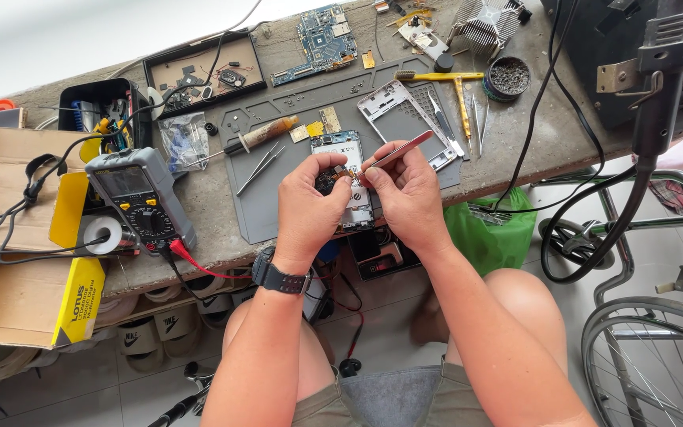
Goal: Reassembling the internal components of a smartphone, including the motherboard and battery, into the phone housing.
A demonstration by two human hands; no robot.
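Observation:
An opened phone point(351, 183) with its circuit board exposed lies on the grey work mat point(262, 207) near the bench's front edge. My left hand point(307, 204) holds the phone's left side, thumb by a small round black part. My right hand point(407, 192) grips metal tweezers point(401, 149), their tips down at the phone's middle, right beside my left thumb. A black watch sits on my left wrist.
A grey-and-yellow multimeter point(141, 198) with a red lead stands left, by a solder roll and cardboard box point(5, 237). On the mat lie spare tweezers point(259, 167), a screwdriver, a white phone frame point(398, 119). Blue circuit board point(319, 39) and parts tray lie behind. Wheelchair wheel point(658, 356) at right.

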